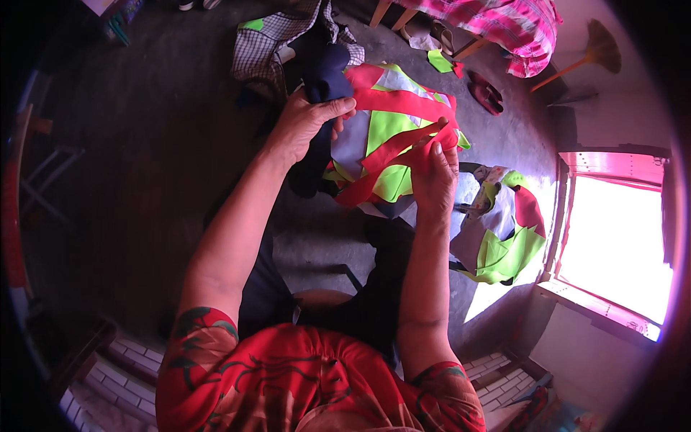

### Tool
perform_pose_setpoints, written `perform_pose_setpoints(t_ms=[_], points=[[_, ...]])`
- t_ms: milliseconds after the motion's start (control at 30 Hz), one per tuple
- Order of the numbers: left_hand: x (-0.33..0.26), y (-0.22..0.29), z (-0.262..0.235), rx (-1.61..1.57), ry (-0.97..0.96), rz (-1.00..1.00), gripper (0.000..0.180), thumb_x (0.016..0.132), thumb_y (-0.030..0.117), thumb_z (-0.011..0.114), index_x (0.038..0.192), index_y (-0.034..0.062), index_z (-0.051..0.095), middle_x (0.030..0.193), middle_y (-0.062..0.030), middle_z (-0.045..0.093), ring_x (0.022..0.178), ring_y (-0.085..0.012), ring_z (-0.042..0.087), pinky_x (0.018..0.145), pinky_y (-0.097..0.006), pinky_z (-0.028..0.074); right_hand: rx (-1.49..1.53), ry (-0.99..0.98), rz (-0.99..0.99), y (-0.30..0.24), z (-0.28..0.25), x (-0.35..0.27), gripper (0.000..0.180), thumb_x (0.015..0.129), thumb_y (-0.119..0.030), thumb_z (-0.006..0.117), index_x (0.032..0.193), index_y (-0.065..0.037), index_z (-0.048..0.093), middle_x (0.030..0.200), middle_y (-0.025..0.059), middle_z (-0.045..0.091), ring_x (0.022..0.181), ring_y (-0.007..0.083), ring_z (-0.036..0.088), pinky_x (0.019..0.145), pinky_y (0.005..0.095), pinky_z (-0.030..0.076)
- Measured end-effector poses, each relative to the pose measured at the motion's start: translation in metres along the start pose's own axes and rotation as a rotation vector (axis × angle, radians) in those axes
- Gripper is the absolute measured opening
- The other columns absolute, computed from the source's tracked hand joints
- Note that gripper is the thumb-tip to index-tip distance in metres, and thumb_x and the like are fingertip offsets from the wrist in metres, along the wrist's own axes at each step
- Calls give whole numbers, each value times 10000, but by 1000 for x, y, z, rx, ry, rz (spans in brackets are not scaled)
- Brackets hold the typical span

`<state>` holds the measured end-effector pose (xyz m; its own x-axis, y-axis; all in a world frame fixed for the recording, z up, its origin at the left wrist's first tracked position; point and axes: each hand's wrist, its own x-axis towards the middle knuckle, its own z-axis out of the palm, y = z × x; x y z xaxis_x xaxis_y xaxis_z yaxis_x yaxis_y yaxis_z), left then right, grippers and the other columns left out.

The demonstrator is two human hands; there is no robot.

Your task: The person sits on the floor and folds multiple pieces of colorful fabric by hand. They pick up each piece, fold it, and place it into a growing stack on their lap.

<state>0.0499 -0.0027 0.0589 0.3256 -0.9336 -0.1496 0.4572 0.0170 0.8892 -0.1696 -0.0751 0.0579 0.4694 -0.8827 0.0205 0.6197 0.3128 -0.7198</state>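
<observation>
My left hand [306,121] is closed with its thumb pressed down, gripping a bunched dark blue cloth [327,75]. One end of a red cloth strip [407,103] reaches its thumb. To the right, my right hand [435,173] pinches red cloth between thumb and fingers, and loose red lengths [374,169] trail down to the left from it. Behind and below the strips lies a heap of lime-green, grey and red cloth pieces [389,137]. Part of the heap is hidden by my hands, and I cannot tell where the dark cloth ends.
A second pile of lime, grey and red scraps [497,245] sits on the floor by the bright window [612,241]. Checked cloth [266,50] lies at the far side. Dark red shoes [485,93], a broom [601,54] and a pink-covered table [497,25] stand at far right.
</observation>
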Motion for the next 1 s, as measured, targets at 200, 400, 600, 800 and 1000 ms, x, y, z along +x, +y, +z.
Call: perform_pose_setpoints(t_ms=[200,400,600,800,1000], points=[[1,3,-3,-13,9,-10,236,754,176,729,877,26,595,732,-74,629,528,-105,553,456,-242,447,-289,78,-15,1,-1,1,319,918,-50,485,1234,-14,506,1159,79,571,982,178,593,864,329,489],[-2,3,-1,30,-52,-13,233,749,178,728,869,12,618,728,-72,634,531,-109,542,472,-248,436,-628,107,25,5,7,-1,359,940,-101,460,1292,-31,453,1096,107,601,941,192,617,829,306,490],[-9,-15,16,1,-199,-87,361,677,98,782,980,29,601,771,-28,623,595,-99,561,522,-236,459,-437,-40,9,19,35,-8,522,924,-79,488,1403,-85,278,1121,152,591,987,183,580,891,317,434],[-23,-16,29,134,-287,-262,315,681,92,769,941,12,610,711,-25,624,549,-95,565,511,-239,454,-441,-93,7,17,32,-8,666,892,-57,533,1440,-130,163,1168,161,568,1047,218,562,944,366,414],[-13,-28,19,158,-209,-224,265,662,28,745,891,6,613,712,-33,613,526,-93,552,478,-236,443,-143,-6,-34,4,23,-2,601,892,-98,546,1414,-137,250,1173,175,561,1047,269,564,931,400,436]])
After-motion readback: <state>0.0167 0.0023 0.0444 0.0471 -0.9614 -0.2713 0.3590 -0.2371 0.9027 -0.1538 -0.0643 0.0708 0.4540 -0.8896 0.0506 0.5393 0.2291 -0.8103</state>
